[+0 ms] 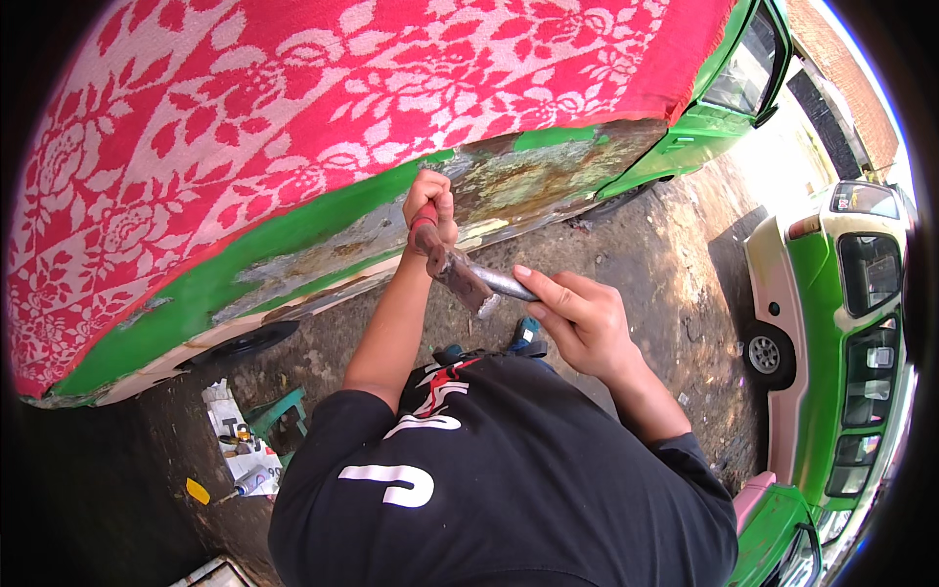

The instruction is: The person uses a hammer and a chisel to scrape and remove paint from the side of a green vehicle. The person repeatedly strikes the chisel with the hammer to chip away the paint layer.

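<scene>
My left hand point(431, 204) is closed around the red grip of a rusty metal tool point(461, 279), whose flat, worn end points down towards my body. My right hand point(579, 312) pinches a smooth grey metal bar point(505, 281) between thumb and fingers. The bar's far end meets or passes behind the rusty tool; whether the two are joined cannot be told. Just beyond my left hand is the side panel point(543, 176) of a green vehicle, with bare, stained and rough patches. A red and pink floral cloth point(367, 88) covers the vehicle's upper part.
On the ground at left lie printed paper sheets point(224, 411) with small items, a spray can point(253, 480) and a yellow piece point(197, 491), beside a green plastic stool point(293, 403). A green and white van point(814, 352) stands at right, another green vehicle point(770, 539) below it.
</scene>
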A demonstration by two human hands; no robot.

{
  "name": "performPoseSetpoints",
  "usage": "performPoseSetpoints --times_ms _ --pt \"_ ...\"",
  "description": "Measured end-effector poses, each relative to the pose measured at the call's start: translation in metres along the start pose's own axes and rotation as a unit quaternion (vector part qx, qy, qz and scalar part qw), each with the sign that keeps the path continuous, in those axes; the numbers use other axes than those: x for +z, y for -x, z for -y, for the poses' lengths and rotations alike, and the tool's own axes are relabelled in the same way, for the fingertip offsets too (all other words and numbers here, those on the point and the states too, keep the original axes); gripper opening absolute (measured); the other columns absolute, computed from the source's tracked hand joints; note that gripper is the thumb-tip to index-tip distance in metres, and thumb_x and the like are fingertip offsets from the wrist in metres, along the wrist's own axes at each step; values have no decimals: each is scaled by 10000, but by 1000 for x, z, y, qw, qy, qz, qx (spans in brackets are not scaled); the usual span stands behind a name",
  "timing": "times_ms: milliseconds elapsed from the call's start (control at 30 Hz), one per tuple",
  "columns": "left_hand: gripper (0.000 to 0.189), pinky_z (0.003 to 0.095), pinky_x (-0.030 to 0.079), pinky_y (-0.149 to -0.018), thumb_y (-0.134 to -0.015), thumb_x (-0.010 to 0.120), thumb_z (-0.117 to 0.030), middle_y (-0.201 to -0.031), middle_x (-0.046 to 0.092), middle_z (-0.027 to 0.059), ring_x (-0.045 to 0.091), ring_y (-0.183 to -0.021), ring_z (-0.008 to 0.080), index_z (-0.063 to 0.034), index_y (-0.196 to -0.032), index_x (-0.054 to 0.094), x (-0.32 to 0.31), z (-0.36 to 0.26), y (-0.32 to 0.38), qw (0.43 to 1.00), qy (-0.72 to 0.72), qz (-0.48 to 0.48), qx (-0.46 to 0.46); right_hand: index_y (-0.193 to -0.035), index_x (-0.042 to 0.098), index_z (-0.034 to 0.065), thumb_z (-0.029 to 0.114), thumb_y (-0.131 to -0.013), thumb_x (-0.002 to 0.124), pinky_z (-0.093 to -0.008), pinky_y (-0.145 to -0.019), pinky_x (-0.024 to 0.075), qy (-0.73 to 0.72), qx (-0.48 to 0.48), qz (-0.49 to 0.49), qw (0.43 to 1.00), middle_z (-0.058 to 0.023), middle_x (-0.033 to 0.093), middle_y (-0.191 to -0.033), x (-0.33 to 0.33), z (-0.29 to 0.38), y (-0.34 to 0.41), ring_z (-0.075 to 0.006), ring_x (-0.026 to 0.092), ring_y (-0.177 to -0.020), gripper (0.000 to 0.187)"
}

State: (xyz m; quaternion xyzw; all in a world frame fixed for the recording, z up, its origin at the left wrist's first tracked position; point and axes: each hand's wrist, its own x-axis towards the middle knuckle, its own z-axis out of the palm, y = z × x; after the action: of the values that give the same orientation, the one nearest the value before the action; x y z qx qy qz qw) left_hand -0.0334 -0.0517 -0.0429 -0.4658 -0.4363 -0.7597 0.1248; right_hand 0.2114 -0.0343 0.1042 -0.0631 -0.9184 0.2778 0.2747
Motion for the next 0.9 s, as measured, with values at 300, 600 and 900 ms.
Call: performPoseSetpoints --times_ms 300,600,900 --pt "191 311 402 -679 -990 508 -190 -829 525 80 454 -719 159 -50 -887 429 -1 7 -8 1000 4 -14 16 -1280 636 204 110 -750 741 -332 -493 448 200 -53 88 974 -77 584 -756 -12 7 -10 -231 550 -560 548" --pt "159 316 405 -693 -984 500 -139 -829 525 90 466 -742 165 -43 -879 428 0 6 -4 1000 16 -22 1 -1257 655 222 92 -745 738 -331 -482 452 192 -63 79 976 -66 567 -731 -5 4 -16 -208 553 -554 535" --pt "168 311 413 -693 -1012 452 -163 -829 506 92 449 -744 157 -56 -895 397 4 11 -14 998 20 -54 23 -1271 645 215 84 -753 742 -329 -476 449 197 -69 49 977 -46 535 -684 -1 4 -17 -202 559 -554 543"
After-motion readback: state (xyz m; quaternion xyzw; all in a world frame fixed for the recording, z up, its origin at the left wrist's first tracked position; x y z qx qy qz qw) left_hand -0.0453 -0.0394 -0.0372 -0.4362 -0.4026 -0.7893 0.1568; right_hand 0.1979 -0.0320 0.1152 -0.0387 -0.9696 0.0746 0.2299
